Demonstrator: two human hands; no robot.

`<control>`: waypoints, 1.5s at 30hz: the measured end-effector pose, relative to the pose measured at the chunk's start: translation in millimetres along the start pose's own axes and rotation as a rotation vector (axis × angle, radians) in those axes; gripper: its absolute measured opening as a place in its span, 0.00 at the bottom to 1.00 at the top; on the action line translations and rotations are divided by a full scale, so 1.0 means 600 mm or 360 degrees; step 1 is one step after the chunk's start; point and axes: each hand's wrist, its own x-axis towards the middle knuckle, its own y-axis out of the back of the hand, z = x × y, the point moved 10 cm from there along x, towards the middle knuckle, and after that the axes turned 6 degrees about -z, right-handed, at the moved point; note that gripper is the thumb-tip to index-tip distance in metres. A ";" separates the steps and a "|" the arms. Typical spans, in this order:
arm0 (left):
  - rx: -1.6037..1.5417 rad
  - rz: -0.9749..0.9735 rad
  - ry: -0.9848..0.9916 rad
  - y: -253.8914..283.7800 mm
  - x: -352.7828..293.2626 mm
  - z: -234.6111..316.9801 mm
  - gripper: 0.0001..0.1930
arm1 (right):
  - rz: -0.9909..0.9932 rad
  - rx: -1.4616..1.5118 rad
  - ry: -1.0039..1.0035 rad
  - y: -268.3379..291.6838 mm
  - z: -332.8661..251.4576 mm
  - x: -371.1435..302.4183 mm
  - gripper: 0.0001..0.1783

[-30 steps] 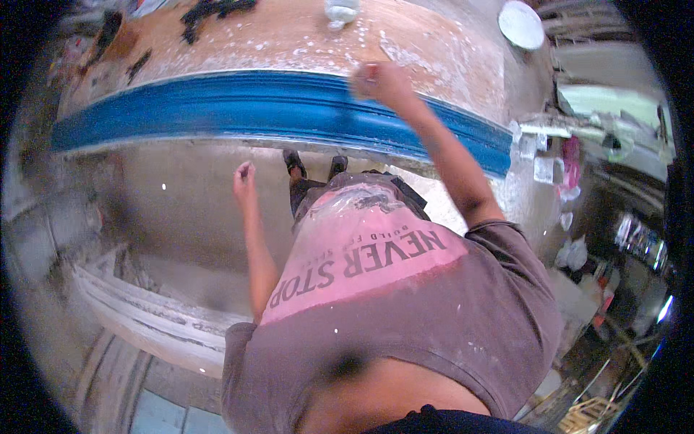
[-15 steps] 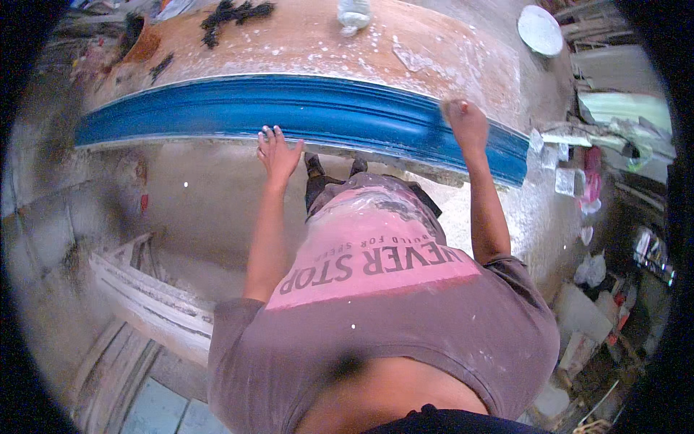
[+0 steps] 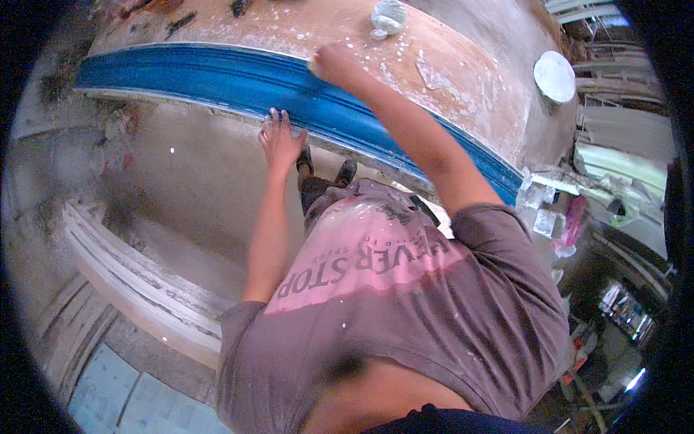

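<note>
A long blue mould-like strip [image 3: 210,76] with lengthwise ridges and a curved profile lies across the worktable, its near side along the table's edge. My left hand [image 3: 282,141] rests with outstretched fingers on the strip's near edge, left of the middle. Over the far edge of the strip is my right hand [image 3: 338,65], closed and slightly blurred. A bit of something pale shows at its fingers, too small to name. The right forearm crosses above the strip's right half.
The white-spattered brown tabletop [image 3: 477,94] extends beyond the strip, with a crumpled clear plastic bag [image 3: 389,18] on it. A round white lid or bucket [image 3: 554,77] stands at far right. Clear containers [image 3: 548,223] sit past the strip's right end. Long whitish mouldings [image 3: 144,286] lie lower left.
My right hand has swept left along the strip, from its right part to near the middle, still closed. My left hand stays on the near edge. The whole view has turned somewhat.
</note>
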 end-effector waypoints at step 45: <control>0.0457 -0.0728 -0.0009 -0.030 0.057 0.005 0.51 | 0.1061 -0.0673 -0.2024 0.240 0.554 -1.040 0.14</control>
